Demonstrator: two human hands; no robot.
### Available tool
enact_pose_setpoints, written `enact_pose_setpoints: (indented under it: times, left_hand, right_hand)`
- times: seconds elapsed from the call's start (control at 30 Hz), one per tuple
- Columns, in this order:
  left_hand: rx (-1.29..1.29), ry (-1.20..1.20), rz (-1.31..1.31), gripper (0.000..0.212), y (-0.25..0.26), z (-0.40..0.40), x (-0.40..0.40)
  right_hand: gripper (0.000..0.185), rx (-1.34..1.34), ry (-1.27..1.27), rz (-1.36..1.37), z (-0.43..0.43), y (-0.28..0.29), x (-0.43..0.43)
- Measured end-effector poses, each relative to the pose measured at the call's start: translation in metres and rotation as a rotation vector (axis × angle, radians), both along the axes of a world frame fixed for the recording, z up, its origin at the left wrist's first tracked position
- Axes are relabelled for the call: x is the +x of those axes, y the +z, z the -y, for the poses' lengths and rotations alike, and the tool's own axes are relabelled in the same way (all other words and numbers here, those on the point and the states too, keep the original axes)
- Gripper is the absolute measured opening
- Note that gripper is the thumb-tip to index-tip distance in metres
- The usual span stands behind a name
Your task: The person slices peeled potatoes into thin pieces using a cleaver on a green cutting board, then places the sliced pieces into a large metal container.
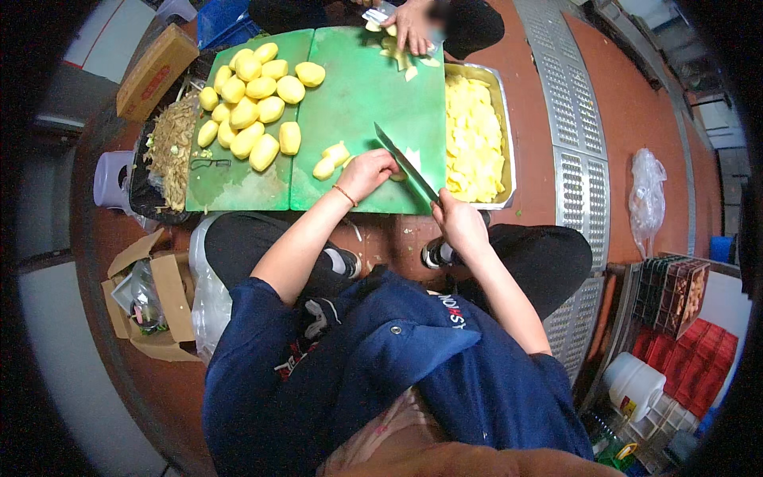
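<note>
My right hand (459,220) grips the handle of a long kitchen knife (408,164), whose blade points up and left over the green cutting board (363,107). Under the fingers of my left hand (371,173), beside the blade, lies a partly hidden piece of peeled potato (398,175). Pale slices (412,157) are on the board just right of the blade. Close by on the left are cut potato pieces (331,160). A pile of whole peeled potatoes (245,110) covers much of the board's left part. Against the right edge stands a metal tray (509,149) filled with potato slices (474,140).
Across the board, another person's hand (411,27) touches potato pieces (396,50). A black-lined bin of peelings (173,155) adjoins the left edge, near eyeglasses (210,163) on the board. An open cardboard box (173,292) sits lower left; metal drain grating (581,185) runs along the right.
</note>
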State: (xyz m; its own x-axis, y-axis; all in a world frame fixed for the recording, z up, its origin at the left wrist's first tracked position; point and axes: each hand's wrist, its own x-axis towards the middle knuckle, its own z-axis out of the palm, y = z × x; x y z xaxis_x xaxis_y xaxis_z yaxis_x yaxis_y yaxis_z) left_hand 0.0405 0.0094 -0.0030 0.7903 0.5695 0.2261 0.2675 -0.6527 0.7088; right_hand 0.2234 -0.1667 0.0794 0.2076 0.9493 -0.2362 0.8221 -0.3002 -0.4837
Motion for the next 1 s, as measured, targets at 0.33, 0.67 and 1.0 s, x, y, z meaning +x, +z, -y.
enact_pose_setpoints:
  times: [0.33, 0.67, 1.0]
  left_hand:
    - [0.052, 0.064, -0.068, 0.010, 0.006, 0.004, -0.004]
    - [0.085, 0.078, -0.089, 0.010, 0.000, 0.007, -0.004]
    - [0.100, 0.119, 0.027, 0.007, -0.003, 0.015, -0.004]
  right_hand:
    - [0.022, 0.023, -0.003, 0.012, 0.000, 0.003, -0.011]
    - [0.022, -0.006, 0.000, 0.016, -0.003, -0.004, -0.014]
    - [0.024, 0.064, 0.024, -0.053, -0.010, -0.018, -0.007]
